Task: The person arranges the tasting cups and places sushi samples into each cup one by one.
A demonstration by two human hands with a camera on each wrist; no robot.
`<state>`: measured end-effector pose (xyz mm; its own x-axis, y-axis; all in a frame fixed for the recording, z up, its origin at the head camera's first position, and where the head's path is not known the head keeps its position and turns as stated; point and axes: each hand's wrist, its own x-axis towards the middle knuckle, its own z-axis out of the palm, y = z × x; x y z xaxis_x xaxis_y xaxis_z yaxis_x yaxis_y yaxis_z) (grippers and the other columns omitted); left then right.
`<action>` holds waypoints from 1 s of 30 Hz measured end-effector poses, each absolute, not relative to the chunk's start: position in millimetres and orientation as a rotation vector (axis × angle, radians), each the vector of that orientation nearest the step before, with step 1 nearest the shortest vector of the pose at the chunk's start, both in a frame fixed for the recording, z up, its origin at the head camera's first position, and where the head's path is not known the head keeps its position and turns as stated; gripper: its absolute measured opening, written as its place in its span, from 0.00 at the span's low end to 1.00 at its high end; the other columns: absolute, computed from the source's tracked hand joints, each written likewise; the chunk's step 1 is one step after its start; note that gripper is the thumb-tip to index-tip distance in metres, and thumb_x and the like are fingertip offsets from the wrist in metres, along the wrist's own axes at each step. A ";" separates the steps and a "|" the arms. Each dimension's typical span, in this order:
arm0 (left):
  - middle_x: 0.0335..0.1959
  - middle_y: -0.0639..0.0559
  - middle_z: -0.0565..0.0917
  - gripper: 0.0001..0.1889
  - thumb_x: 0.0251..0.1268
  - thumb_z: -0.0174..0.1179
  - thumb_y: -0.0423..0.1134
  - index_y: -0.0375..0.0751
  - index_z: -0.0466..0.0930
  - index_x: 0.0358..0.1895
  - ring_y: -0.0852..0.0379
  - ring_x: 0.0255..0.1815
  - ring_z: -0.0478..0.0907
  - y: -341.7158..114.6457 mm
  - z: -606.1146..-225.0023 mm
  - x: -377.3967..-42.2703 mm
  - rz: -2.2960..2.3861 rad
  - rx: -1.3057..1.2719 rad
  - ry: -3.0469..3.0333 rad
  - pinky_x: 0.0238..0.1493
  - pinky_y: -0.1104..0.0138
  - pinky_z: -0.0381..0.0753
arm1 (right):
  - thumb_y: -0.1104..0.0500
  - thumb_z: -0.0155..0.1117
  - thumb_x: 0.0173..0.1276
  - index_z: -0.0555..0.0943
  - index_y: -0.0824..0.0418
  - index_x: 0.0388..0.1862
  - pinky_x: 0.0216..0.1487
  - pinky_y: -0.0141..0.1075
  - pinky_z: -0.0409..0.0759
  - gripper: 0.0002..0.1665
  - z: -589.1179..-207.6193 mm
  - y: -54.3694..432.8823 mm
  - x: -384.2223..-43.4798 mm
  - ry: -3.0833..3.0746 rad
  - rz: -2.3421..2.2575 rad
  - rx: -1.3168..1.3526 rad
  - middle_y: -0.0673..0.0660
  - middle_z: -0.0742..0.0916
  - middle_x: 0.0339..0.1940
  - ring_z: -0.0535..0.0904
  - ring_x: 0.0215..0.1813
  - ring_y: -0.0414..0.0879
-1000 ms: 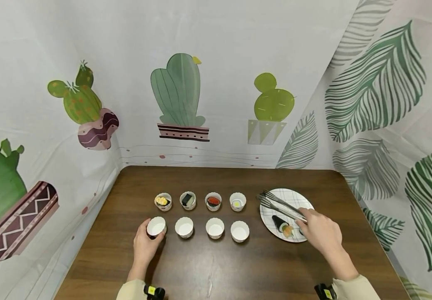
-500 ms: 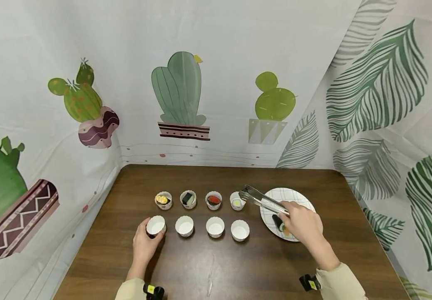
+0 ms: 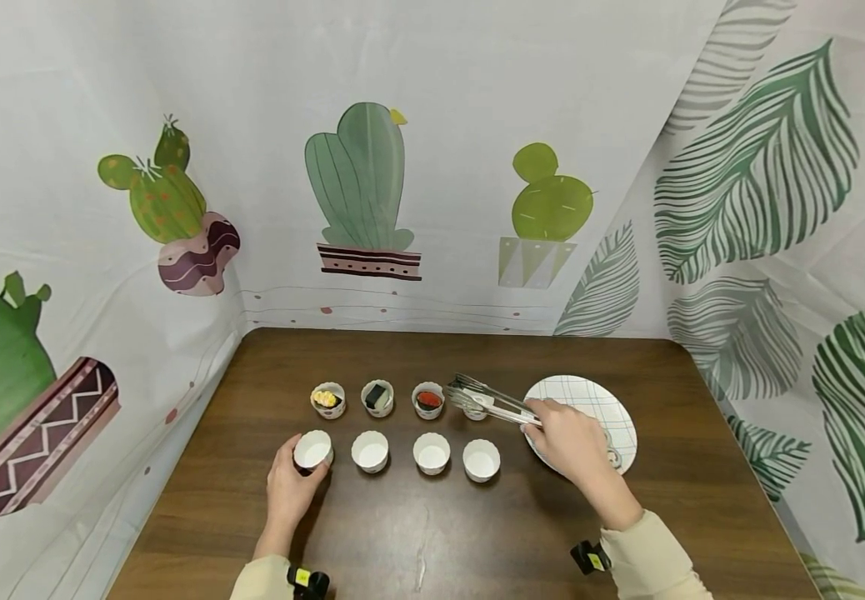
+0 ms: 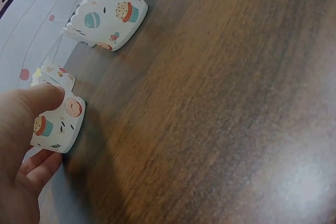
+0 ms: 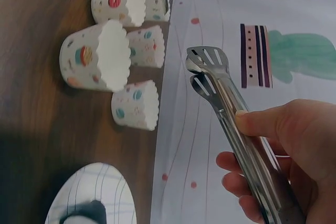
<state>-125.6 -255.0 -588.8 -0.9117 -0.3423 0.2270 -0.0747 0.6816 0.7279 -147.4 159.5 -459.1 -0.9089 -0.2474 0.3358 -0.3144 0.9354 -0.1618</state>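
Note:
My left hand (image 3: 292, 487) grips the leftmost front paper baking cup (image 3: 313, 450), thumb on one side and fingers on the other; the cup stands upright on the table. In the left wrist view the cupcake print on this cup (image 4: 60, 124) shows beside the thumb. My right hand (image 3: 571, 442) holds metal tongs (image 3: 503, 405), their slotted tips pointing left. In the right wrist view the tongs (image 5: 241, 135) have their tips a little apart, with nothing seen between them. From the head, they pass above the back right cup (image 3: 475, 415), hiding most of it.
Three back cups hold sushi pieces: one yellow-topped (image 3: 327, 401), one dark and pale (image 3: 377, 398), one red-topped (image 3: 427, 401). Three more front cups (image 3: 481, 461) look empty inside. A checked white plate (image 3: 590, 392) sits at the right, partly behind my right hand, with food on it.
My right hand has moved left with the tongs, from over the plate to above the back right cup. The left hand and its cup have stayed put.

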 end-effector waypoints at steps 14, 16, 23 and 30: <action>0.53 0.32 0.75 0.35 0.41 0.71 0.34 0.31 0.69 0.57 0.35 0.54 0.72 -255.5 -590.1 -125.9 -1.089 0.335 -2.546 0.51 0.46 0.69 | 0.52 0.68 0.51 0.82 0.54 0.43 0.16 0.40 0.69 0.18 -464.6 121.0 -153.5 -2.731 0.281 0.532 0.51 0.84 0.31 0.80 0.25 0.50; 0.53 0.32 0.75 0.35 0.41 0.71 0.34 0.31 0.68 0.57 0.35 0.54 0.72 -255.8 -590.4 -125.8 -1.089 0.333 -2.547 0.51 0.46 0.69 | 0.51 0.68 0.52 0.82 0.53 0.43 0.15 0.39 0.69 0.18 -464.0 114.5 -153.0 -2.748 0.283 0.535 0.50 0.84 0.31 0.80 0.25 0.49; 0.53 0.32 0.75 0.35 0.40 0.71 0.34 0.31 0.68 0.57 0.35 0.54 0.72 -257.1 -590.6 -125.1 -1.091 0.328 -2.542 0.51 0.46 0.69 | 0.50 0.67 0.54 0.81 0.52 0.45 0.17 0.40 0.70 0.19 -464.1 92.8 -152.8 -2.787 0.304 0.569 0.50 0.85 0.32 0.81 0.29 0.48; 0.53 0.32 0.74 0.35 0.41 0.71 0.35 0.31 0.68 0.57 0.35 0.54 0.72 -257.0 -591.4 -126.6 -1.089 0.330 -2.556 0.51 0.46 0.69 | 0.50 0.67 0.53 0.82 0.51 0.44 0.19 0.39 0.72 0.18 -464.5 75.0 -155.5 -2.769 0.272 0.606 0.48 0.85 0.35 0.82 0.30 0.48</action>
